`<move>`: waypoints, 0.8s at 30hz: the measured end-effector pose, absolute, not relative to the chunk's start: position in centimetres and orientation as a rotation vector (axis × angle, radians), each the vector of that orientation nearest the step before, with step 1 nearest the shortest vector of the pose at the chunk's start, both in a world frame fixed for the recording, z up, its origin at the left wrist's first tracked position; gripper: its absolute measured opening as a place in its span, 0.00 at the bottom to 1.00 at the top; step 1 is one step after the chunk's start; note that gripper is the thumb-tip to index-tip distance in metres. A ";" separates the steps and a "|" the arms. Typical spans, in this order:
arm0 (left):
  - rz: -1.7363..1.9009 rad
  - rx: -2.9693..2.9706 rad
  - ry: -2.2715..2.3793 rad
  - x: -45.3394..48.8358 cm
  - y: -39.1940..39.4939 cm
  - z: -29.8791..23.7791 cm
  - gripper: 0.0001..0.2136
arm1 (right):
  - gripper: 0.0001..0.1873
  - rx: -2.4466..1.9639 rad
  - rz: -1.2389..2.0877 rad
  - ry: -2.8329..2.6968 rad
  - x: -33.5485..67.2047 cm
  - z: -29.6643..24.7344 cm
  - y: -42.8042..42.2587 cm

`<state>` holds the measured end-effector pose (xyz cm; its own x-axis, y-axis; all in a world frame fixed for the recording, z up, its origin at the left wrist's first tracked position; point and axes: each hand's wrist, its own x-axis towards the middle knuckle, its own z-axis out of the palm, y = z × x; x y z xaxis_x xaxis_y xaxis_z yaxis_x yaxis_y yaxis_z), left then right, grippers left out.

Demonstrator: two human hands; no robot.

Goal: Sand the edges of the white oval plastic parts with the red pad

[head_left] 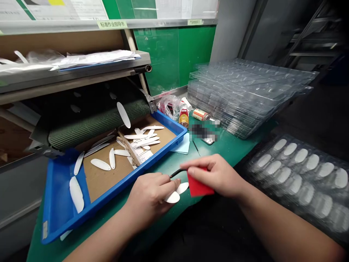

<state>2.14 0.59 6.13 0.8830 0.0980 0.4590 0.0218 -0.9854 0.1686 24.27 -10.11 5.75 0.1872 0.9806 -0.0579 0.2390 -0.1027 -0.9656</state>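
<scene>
My left hand (152,191) is closed around white oval plastic pieces (172,197); two ends stick out past the fingers. My right hand (215,174) grips a flat red square piece (201,186) between thumb and fingers, just right of the white pieces. A thin black curved rod (177,172) runs between the two hands, its tip near my left fingers; what it is I cannot make out. Left of my hands, a blue tray (114,192) lined with cardboard holds several more white oval pieces (100,164).
Above the tray, a green conveyor belt (100,123) carries a white piece at its end. Clear plastic trays (234,94) are stacked at the back right. Bottles (183,118) and a phone (209,139) lie on the green table (231,145). At right, a clear tray (275,185) holds white ovals.
</scene>
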 end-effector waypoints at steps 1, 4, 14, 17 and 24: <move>0.709 2.904 0.095 2.2 0.6 6.1 0.08 | 0.22 -1.517 1.029 -1.277 24.4 5.6 -10.1; 0.686 2.888 0.113 2.0 0.4 6.2 0.08 | 0.19 -1.828 0.723 -1.255 25.2 4.5 -9.9; 0.801 1.986 0.574 -1.5 4.5 9.4 0.11 | 0.32 -1.894 0.699 -1.054 29.6 -4.7 -11.1; 0.853 1.786 1.002 -3.6 9.2 10.0 0.10 | 0.32 -1.888 0.744 -0.968 29.5 -5.9 -11.0; 0.369 1.869 1.709 -10.2 19.7 7.6 0.12 | 0.33 -1.883 0.818 -0.896 29.6 -5.9 -10.9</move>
<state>-10.24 19.73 7.62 0.1437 0.9742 -0.1739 0.8154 -0.0170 0.5786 29.57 -10.90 -5.85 0.5248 0.8312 -0.1835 0.2581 -0.3608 -0.8962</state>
